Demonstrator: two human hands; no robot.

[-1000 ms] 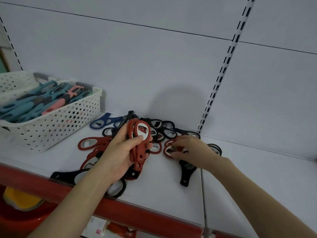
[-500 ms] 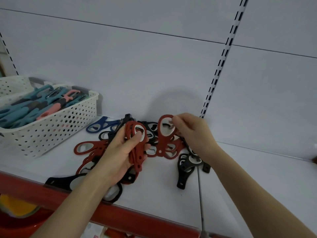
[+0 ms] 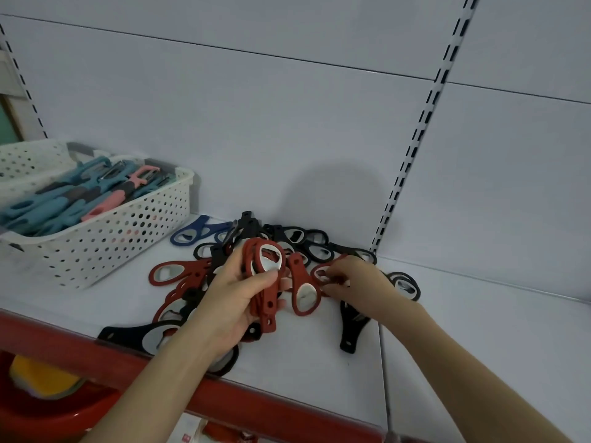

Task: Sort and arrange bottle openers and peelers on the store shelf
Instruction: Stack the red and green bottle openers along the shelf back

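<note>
Head view, centre of the frame: the left hand (image 3: 236, 295) has its grip closed around a stack of red bottle openers (image 3: 267, 273), held upright just above the shelf (image 3: 479, 330). Just right of it, the right hand (image 3: 358, 282) pinches a red opener (image 3: 321, 272) lying in the loose pile of black and red openers (image 3: 307, 241) near the back wall. At the left edge a white basket (image 3: 96, 238) holds blue and pink peelers (image 3: 64, 199); a blue opener (image 3: 192, 233) lies beside it.

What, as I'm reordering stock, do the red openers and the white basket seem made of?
The red openers in the left hand: matte, rubbery-looking plastic or silicone shell around a shiny insert, likely steel. The white basket: smooth moulded plastic, likely, given its punched round holes.
</note>
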